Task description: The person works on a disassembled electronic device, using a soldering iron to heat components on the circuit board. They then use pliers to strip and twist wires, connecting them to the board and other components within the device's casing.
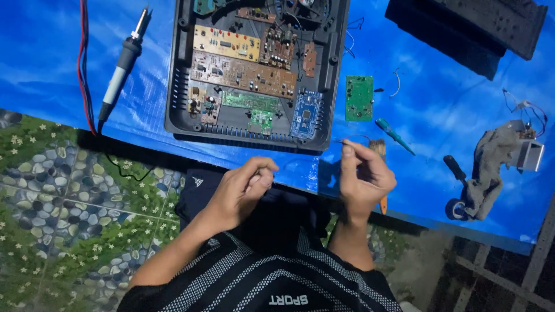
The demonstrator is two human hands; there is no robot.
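The fingertips of the right hand [363, 176] were pinched together on a thin wire [354, 138], which arched away from them above the blue mat [439, 110]. Behind that hand stood a brush [380, 151] with pale bristles and an orange handle; whether the hand gripped it could not be told. The left hand [245, 188] was loosely curled, thumb pressed against the forefinger; whether anything lay between them could not be told. Both hands hovered over the person's dark lap, at the near edge of the mat.

Just beyond the hands lay an open black device housing [179, 86], holding several circuit boards, among them a blue board [306, 112] in its near right corner. A separate green circuit board [359, 98] lay on the mat to the right of the housing, with a teal screwdriver [394, 136] near it. A soldering iron [122, 63] rested to the left, beside a red cable [84, 63]. A dirty rag [491, 164] lay well apart at the far right.
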